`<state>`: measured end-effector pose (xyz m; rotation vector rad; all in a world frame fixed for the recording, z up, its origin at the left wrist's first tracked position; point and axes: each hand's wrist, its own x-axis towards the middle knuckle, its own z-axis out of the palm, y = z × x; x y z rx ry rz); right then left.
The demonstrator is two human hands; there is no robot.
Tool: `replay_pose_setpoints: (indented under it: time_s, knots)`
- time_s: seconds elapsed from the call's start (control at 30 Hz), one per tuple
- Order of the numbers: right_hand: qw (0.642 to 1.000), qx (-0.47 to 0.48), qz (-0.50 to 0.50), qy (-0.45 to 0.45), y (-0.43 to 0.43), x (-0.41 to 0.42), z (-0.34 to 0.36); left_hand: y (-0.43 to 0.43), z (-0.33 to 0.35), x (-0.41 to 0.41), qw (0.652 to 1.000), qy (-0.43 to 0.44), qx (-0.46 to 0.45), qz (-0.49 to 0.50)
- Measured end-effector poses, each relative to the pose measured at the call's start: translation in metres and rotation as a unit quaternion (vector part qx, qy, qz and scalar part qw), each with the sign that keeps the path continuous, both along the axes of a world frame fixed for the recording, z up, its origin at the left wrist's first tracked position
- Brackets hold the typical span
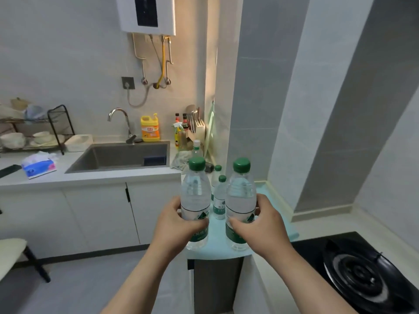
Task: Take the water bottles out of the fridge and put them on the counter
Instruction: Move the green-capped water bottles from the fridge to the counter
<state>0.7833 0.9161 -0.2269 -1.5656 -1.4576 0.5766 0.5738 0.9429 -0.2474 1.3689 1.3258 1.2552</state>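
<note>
I hold two clear water bottles with green caps upright, one in each hand. My left hand [179, 219] is wrapped around the left bottle [196, 196], and my right hand [260, 220] grips the right bottle [240, 196]. Both bottles are over the near end of the pale blue counter [277, 214], their bases at or just above its surface. Between and behind them two more green-capped bottles stand on the counter, the nearer bottle [220, 198] and a farther bottle [215, 175] partly hidden. A white-capped bottle [196, 148] stands further back. The fridge is out of view.
A sink [122, 156] with a tap, a yellow detergent jug [150, 129], sauce bottles and a knife block [199, 129] lie behind. A dish rack [34, 132] and tissue pack [39, 165] sit at left. A black gas hob [367, 273] is at right. A chair [13, 254] stands at lower left.
</note>
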Motion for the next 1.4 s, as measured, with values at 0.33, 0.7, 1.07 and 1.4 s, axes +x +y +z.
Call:
replay_pose_setpoints:
  time_s: [0.33,0.7,1.07,1.4]
  knots:
    - [0.998,-0.069,-0.007,-0.006,0.127,0.001,-0.070,0.125,-0.078,0.012,0.995,0.060,-0.077,0.028]
    - [0.985,-0.165,-0.043,0.030,0.219,0.011,-0.186,0.201,-0.170,0.033,0.983,0.094,-0.144,0.063]
    - [0.984,-0.170,-0.023,0.053,0.252,0.017,-0.231,0.232,-0.209,0.041,0.983,0.090,-0.154,0.052]
    - [0.987,-0.136,0.035,0.079,0.251,0.020,-0.211,0.234,-0.199,0.036,0.987,0.085,-0.132,0.024]
